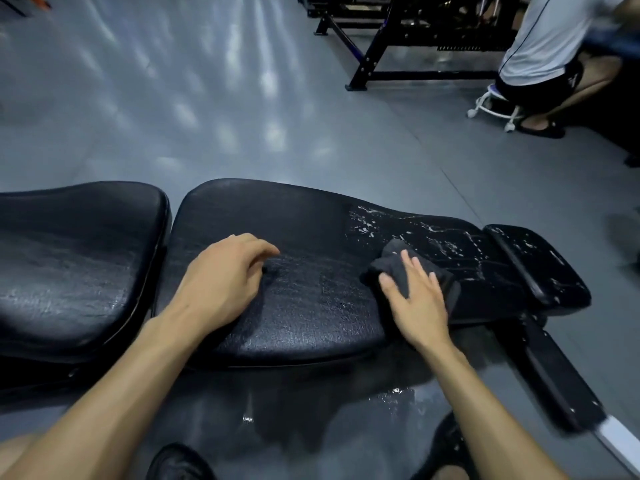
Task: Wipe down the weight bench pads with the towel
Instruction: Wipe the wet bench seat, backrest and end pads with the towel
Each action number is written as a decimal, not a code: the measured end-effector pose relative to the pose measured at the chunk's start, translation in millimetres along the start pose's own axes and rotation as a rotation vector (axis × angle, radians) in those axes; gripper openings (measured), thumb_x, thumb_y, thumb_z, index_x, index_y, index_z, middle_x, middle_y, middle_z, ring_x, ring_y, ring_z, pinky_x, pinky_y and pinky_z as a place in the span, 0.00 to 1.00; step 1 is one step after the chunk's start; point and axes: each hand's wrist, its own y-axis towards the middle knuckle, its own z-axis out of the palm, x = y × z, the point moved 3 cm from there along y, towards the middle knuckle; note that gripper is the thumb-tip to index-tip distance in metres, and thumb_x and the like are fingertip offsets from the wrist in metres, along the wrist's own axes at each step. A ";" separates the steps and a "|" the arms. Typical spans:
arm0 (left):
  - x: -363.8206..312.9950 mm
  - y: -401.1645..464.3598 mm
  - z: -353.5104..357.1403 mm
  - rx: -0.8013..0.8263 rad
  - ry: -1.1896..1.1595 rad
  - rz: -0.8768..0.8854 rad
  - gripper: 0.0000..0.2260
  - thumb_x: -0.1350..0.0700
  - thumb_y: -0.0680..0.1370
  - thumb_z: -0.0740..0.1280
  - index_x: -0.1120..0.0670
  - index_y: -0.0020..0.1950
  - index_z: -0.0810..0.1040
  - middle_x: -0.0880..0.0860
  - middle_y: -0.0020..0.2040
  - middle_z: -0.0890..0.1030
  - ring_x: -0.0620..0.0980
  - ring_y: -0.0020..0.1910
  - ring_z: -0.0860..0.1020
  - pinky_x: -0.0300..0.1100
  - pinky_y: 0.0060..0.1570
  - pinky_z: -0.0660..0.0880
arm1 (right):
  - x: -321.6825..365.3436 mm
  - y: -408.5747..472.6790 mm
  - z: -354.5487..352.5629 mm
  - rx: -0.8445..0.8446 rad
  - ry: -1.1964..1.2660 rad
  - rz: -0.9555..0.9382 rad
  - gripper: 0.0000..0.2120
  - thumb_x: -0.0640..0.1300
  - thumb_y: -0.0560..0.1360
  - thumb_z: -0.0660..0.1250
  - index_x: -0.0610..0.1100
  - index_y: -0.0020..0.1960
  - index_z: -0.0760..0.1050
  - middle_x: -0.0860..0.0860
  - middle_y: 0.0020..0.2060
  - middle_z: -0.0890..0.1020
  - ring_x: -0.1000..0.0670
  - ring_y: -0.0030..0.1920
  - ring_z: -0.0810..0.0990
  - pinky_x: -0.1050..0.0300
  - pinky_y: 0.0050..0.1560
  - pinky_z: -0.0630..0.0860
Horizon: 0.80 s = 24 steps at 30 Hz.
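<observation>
Head view looks down on a black weight bench lying across the frame — a long back pad (304, 271) in the middle, a seat pad (76, 258) to its left and a small end pad (540, 265) at the right. The right hand (415, 296) lies flat on a dark folded towel (391, 261), fingers straight and spread, pressing it onto the long pad's right part, just beside a patch of white wet streaks. The left hand (225, 282) rests on the same pad nearer the seat, fingers loosely curled and holding nothing. The grey floor (173, 98) shines with light — a wet spot sits below the bench. At the upper right a person (547, 53) squats on a small white stool (491, 105) beside a black frame (398, 46).
</observation>
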 end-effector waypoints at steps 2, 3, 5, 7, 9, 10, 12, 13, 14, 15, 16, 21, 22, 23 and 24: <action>-2.0 0.9 2.1 0.003 -0.004 0.003 0.15 0.61 0.79 0.64 0.48 0.60 0.82 0.47 0.57 0.83 0.54 0.58 0.80 0.52 0.56 0.78 | 22.3 -28.6 9.7 -0.013 0.009 -0.107 0.35 0.67 0.77 0.54 0.51 0.79 0.63 0.54 0.79 0.63 0.54 0.81 0.56 0.52 0.81 0.46; -3.6 1.5 4.1 0.008 -0.010 0.007 0.15 0.61 0.79 0.64 0.48 0.60 0.82 0.47 0.57 0.83 0.54 0.58 0.80 0.51 0.56 0.78 | 32.9 -48.9 12.4 0.009 0.040 -0.204 0.33 0.65 0.78 0.55 0.52 0.79 0.64 0.55 0.79 0.63 0.55 0.81 0.56 0.52 0.80 0.46; -6.7 5.3 9.6 0.023 -0.008 0.021 0.15 0.61 0.79 0.64 0.47 0.60 0.82 0.46 0.58 0.83 0.53 0.58 0.80 0.51 0.57 0.77 | 36.3 -77.8 11.4 0.087 0.066 -0.377 0.29 0.62 0.80 0.58 0.55 0.79 0.64 0.59 0.79 0.62 0.59 0.80 0.54 0.56 0.80 0.45; -9.0 7.9 14.9 0.041 -0.007 0.028 0.15 0.61 0.79 0.64 0.47 0.60 0.82 0.45 0.58 0.82 0.52 0.59 0.80 0.49 0.59 0.77 | 19.0 -64.1 -0.9 0.127 0.048 -0.401 0.29 0.63 0.79 0.58 0.57 0.78 0.63 0.61 0.79 0.62 0.63 0.79 0.53 0.61 0.79 0.45; -7.5 8.2 17.3 0.046 0.004 0.024 0.15 0.61 0.80 0.63 0.48 0.61 0.82 0.45 0.59 0.82 0.51 0.59 0.80 0.47 0.64 0.73 | -12.0 -29.1 -9.9 0.066 0.043 -0.247 0.34 0.67 0.77 0.56 0.54 0.79 0.63 0.60 0.78 0.62 0.64 0.78 0.53 0.64 0.78 0.43; -6.1 7.5 17.3 0.045 0.011 0.019 0.15 0.61 0.80 0.63 0.48 0.61 0.83 0.45 0.59 0.82 0.51 0.59 0.80 0.46 0.65 0.71 | -28.3 -8.9 -15.2 0.030 0.041 -0.133 0.38 0.69 0.75 0.54 0.51 0.80 0.62 0.57 0.78 0.62 0.62 0.78 0.54 0.63 0.78 0.43; -2.9 4.4 16.8 0.052 0.021 0.012 0.15 0.61 0.80 0.63 0.48 0.61 0.83 0.45 0.60 0.82 0.50 0.60 0.80 0.45 0.67 0.69 | -49.8 19.1 -23.5 -0.006 0.002 0.029 0.39 0.69 0.77 0.55 0.47 0.81 0.60 0.52 0.80 0.63 0.56 0.80 0.55 0.57 0.80 0.45; -0.6 3.0 17.0 0.056 0.028 0.011 0.14 0.61 0.80 0.63 0.48 0.61 0.83 0.45 0.60 0.82 0.50 0.60 0.80 0.46 0.67 0.69 | -52.1 24.2 -22.1 -0.017 -0.023 0.065 0.36 0.65 0.79 0.57 0.46 0.81 0.60 0.51 0.80 0.63 0.54 0.80 0.55 0.54 0.80 0.45; 1.1 2.4 17.2 0.057 0.033 0.014 0.14 0.61 0.80 0.64 0.48 0.61 0.83 0.45 0.60 0.82 0.51 0.60 0.80 0.47 0.67 0.70 | -45.7 22.8 -18.1 -0.029 -0.043 0.075 0.33 0.62 0.81 0.59 0.45 0.80 0.60 0.50 0.80 0.63 0.53 0.81 0.55 0.52 0.81 0.45; 1.6 2.8 17.3 0.057 0.037 0.017 0.14 0.61 0.80 0.64 0.49 0.61 0.83 0.45 0.60 0.82 0.51 0.59 0.80 0.47 0.67 0.70 | -33.7 14.2 -12.6 -0.038 -0.048 0.054 0.32 0.60 0.81 0.60 0.46 0.80 0.61 0.50 0.80 0.62 0.52 0.81 0.55 0.50 0.81 0.46; 1.0 3.6 17.7 0.052 0.040 0.022 0.13 0.61 0.80 0.64 0.49 0.60 0.83 0.45 0.60 0.83 0.51 0.59 0.80 0.48 0.67 0.70 | -17.4 -0.6 -7.4 -0.050 -0.026 -0.011 0.31 0.61 0.81 0.59 0.48 0.80 0.62 0.52 0.80 0.63 0.53 0.81 0.56 0.50 0.81 0.46; -7.7 15.5 24.5 0.040 0.040 0.067 0.12 0.61 0.79 0.65 0.50 0.58 0.84 0.44 0.58 0.83 0.50 0.58 0.80 0.48 0.66 0.71 | 8.5 -52.1 -5.9 0.160 0.027 -0.382 0.27 0.63 0.79 0.58 0.60 0.77 0.62 0.62 0.79 0.61 0.63 0.79 0.53 0.59 0.79 0.44; -9.0 17.2 25.5 0.041 0.038 0.071 0.12 0.61 0.79 0.65 0.50 0.58 0.84 0.44 0.58 0.83 0.50 0.58 0.80 0.48 0.66 0.71 | -0.7 -39.0 -12.7 0.153 0.020 -0.361 0.27 0.63 0.80 0.59 0.61 0.77 0.61 0.62 0.79 0.60 0.63 0.79 0.53 0.61 0.79 0.44; -9.6 18.3 26.2 0.045 0.039 0.074 0.12 0.61 0.78 0.66 0.50 0.58 0.84 0.44 0.58 0.83 0.50 0.58 0.80 0.49 0.67 0.72 | -12.9 -21.6 -18.4 0.124 0.023 -0.287 0.28 0.63 0.80 0.60 0.58 0.78 0.61 0.61 0.79 0.59 0.62 0.79 0.52 0.62 0.78 0.44; -9.7 18.6 26.5 0.049 0.042 0.072 0.12 0.61 0.78 0.66 0.50 0.58 0.84 0.44 0.58 0.84 0.50 0.58 0.80 0.49 0.67 0.72 | -27.3 -0.2 -22.4 0.088 0.016 -0.175 0.30 0.61 0.81 0.60 0.55 0.80 0.60 0.59 0.79 0.59 0.60 0.79 0.53 0.62 0.77 0.43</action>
